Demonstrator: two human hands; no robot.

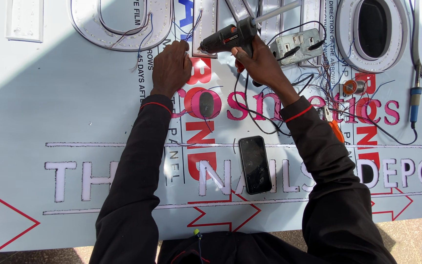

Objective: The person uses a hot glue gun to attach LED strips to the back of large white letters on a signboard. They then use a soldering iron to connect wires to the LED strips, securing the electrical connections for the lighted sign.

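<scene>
My right hand (262, 63) grips a black glue gun (228, 37) with a pale glue stick (277, 12) sticking out of its back. Its nozzle points left toward a white raised letter (205, 22) on the sign panel (50, 98). My left hand (171, 67) rests knuckles-up on the panel just left of the nozzle, fingertips at the letter's lower edge, holding nothing. Thin blue and black wires (145, 36) run around the letters.
A black phone (255, 164) lies face up between my forearms. A grey power strip (299, 45), a solder reel (353, 87), a blue-handled soldering iron (415, 98) and an orange-handled tool (336, 131) lie to the right. The panel's near edge meets bare ground (416, 234).
</scene>
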